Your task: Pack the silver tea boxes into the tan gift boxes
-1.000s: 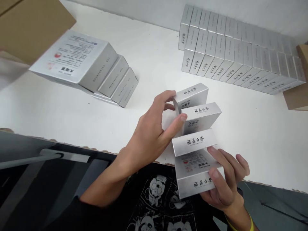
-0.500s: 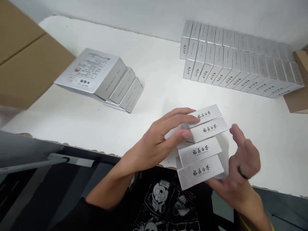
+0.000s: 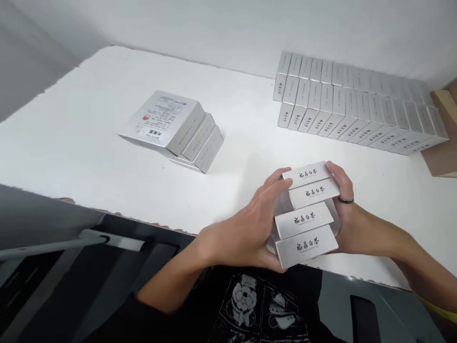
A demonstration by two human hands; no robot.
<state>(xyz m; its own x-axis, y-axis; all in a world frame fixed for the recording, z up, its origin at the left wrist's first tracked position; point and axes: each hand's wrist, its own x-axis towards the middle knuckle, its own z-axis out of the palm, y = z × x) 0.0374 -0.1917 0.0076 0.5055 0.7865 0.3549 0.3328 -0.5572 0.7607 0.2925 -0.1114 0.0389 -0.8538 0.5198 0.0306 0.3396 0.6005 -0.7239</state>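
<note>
Several silver-white tea boxes [image 3: 303, 219] with black writing stand in an uneven row near the table's front edge, their narrow sides facing up. My left hand [image 3: 250, 228] grips the row from the left, with its fingers at the far box and its thumb low by the nearest one. From the right, my right hand [image 3: 346, 209], with a dark ring on one finger, closes on the same boxes. Its forefinger touches the corner of the far box, and its lower fingers are partly hidden behind the row.
To the left lies a leaning stack of silver boxes [image 3: 160, 119], printed side up. Two long rows of the same boxes [image 3: 357, 105] stand along the wall at the back right, beside brown cardboard [image 3: 442, 147]. The white table [image 3: 89, 143] has a rough front edge.
My right hand has moved in from beside the boxes and closed on them. My left hand has shifted its hold along their left side. The brown carton at the left is out of view.
</note>
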